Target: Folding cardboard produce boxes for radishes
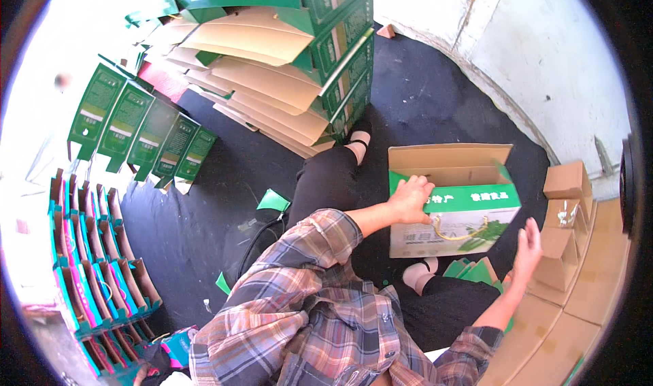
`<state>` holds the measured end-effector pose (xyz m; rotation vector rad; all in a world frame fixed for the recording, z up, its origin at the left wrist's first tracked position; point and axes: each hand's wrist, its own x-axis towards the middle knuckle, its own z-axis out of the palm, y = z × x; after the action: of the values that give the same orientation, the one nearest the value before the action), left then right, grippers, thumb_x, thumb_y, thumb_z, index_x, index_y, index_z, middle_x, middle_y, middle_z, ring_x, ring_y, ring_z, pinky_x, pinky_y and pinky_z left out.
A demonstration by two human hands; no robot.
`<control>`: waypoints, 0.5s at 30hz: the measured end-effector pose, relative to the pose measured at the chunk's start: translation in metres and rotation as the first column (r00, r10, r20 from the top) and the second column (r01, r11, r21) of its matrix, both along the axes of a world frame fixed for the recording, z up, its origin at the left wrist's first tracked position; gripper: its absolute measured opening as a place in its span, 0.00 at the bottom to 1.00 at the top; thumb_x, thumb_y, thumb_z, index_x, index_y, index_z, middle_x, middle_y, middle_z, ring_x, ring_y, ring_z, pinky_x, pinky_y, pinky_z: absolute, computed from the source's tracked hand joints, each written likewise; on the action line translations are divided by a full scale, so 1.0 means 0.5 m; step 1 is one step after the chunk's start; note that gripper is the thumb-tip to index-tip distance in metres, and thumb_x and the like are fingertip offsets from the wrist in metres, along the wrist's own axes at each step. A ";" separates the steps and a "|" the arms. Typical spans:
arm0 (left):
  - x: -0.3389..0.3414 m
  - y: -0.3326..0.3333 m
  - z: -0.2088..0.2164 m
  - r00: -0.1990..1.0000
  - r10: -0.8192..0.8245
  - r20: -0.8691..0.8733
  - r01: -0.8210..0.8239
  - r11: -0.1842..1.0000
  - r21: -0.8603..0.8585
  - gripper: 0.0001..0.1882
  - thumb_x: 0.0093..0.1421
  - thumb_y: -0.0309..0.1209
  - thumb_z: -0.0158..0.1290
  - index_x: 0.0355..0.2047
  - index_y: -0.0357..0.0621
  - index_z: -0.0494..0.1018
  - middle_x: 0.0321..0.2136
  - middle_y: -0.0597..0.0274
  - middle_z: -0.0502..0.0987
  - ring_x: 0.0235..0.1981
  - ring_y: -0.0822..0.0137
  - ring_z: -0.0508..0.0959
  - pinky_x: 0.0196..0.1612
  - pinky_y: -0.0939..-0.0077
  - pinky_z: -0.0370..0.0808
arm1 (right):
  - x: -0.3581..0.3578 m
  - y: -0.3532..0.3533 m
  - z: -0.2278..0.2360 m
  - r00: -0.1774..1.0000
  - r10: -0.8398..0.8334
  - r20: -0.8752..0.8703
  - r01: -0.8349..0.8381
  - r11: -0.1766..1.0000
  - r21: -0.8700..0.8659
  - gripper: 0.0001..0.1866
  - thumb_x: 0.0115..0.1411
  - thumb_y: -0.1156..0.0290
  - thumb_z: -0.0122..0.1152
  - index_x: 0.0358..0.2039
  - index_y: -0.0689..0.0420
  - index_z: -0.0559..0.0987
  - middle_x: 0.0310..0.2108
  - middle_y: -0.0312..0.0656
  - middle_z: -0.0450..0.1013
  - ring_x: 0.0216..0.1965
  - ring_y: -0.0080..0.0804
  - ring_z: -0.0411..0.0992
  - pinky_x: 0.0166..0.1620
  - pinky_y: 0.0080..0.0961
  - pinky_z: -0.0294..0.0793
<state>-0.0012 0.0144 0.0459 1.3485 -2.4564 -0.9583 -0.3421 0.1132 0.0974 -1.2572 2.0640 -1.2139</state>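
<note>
A green and white cardboard gift box [454, 216] with a thin yellow rope handle [462, 231] stands in front of me, its brown inside showing and its far flap raised. My left hand [410, 201] grips the box at its left end, with the fingers over the green top strip. To the right of the box, apart from it, my right hand [527, 255] is held up with fingers stretched and nothing in it. Beneath the box's lower right part lie several green cardboard pieces [474, 270] near my foot.
Green cartons with brown insides are stacked high [272, 87] beyond my leg. More green boxes [143, 124] stand to the left, above rows of teal and pink boxes [102, 257]. Brown cartons [568, 250] line the right side. Green scraps [273, 200] lie on the dark floor.
</note>
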 end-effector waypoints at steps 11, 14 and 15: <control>0.104 0.010 0.307 0.718 -0.013 -0.696 -0.214 0.947 -0.239 0.44 0.37 0.43 0.65 0.52 0.34 0.61 0.40 0.48 0.63 0.46 0.53 0.63 0.51 0.62 0.59 | -0.026 0.163 0.046 0.893 -0.357 0.273 0.419 0.880 -0.223 0.18 0.63 0.67 0.50 0.52 0.59 0.69 0.51 0.42 0.68 0.49 0.28 0.68 0.50 0.26 0.66; 0.181 0.008 0.401 0.624 -0.007 -0.782 -0.265 0.939 -0.220 0.45 0.38 0.42 0.65 0.53 0.33 0.59 0.42 0.49 0.63 0.46 0.57 0.64 0.49 0.64 0.62 | -0.004 0.181 0.060 0.877 -0.373 0.304 0.448 0.863 -0.234 0.15 0.63 0.68 0.49 0.50 0.58 0.71 0.46 0.41 0.71 0.47 0.27 0.69 0.47 0.25 0.67; 0.218 0.015 0.435 0.557 0.054 -0.829 -0.286 0.949 -0.131 0.45 0.38 0.42 0.65 0.53 0.32 0.59 0.44 0.49 0.63 0.47 0.58 0.65 0.51 0.64 0.63 | -0.009 0.180 0.052 0.882 -0.357 0.309 0.433 0.871 -0.232 0.15 0.63 0.68 0.49 0.50 0.58 0.71 0.46 0.41 0.71 0.47 0.27 0.69 0.47 0.25 0.67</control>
<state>0.1076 0.0217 0.2634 0.7505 -1.6031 -0.8939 -0.3466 0.2034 0.1231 -0.7406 2.0572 -1.8249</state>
